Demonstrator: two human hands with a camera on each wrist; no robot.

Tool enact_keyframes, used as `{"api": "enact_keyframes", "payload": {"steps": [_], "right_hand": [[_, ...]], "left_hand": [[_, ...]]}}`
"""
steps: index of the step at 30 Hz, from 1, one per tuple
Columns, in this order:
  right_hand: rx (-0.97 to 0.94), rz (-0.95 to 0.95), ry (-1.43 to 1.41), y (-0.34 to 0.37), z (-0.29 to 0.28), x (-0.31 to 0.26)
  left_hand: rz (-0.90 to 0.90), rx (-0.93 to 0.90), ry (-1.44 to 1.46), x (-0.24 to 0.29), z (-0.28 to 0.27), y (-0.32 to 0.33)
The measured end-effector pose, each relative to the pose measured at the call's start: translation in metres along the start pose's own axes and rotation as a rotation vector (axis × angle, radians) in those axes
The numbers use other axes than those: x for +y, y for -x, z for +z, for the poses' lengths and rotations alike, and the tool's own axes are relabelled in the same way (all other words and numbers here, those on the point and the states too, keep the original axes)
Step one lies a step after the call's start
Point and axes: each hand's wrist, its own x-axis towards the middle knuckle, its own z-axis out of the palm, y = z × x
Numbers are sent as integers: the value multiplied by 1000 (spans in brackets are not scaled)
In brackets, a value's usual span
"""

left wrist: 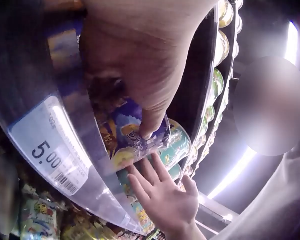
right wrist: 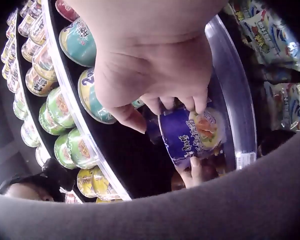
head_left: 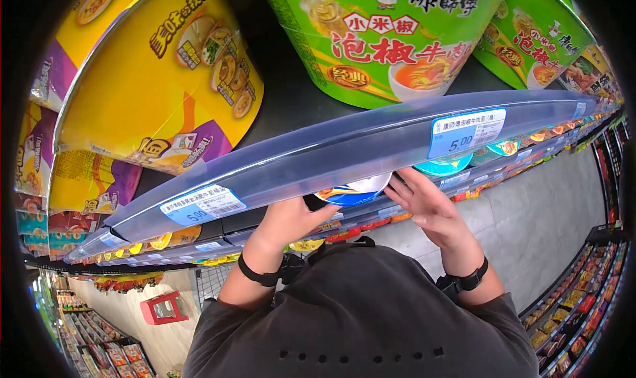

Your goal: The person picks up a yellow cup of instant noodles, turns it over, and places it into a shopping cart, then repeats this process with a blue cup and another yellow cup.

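- Gripping purple cup (right wrist: 180, 132): left hand (head_left: 283, 222), thumb on its side
- Right hand (head_left: 434, 211) relaxed, fingers extended at cup's other side
- Teal cup (head_left: 447, 165) near right hand

Violet-blue cup (right wrist: 182, 134), green tub (head_left: 387, 40)

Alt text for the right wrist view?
A left hand holds a purple cylindrical noodle cup, thumb on its printed front, while a right hand has its fingertips at the side. A curved clear-plastic shelf edge runs to the cup's right; rounded green printed cups sit at left.
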Motion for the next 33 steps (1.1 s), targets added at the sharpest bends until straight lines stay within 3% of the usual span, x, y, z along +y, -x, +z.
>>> {"api": "enact_keyframes", "payload": {"steps": [6,12,19,27,33], "right_hand": [[22,17,14,7,-2,-4],[-52,13,26,30,-14,-8],[-12,129,42,82,-30,-17],[-47,230,27,122,-34,-4],[-97,329,-10,140,-36,20]], "left_hand": [[61,-95,-181,0,1,-4],[8,-36,-104,0,11,2],[15,145,2,17,27,31],[-67,405,-36,42,46,114],[-195,453,-146,56,56,184]]}}
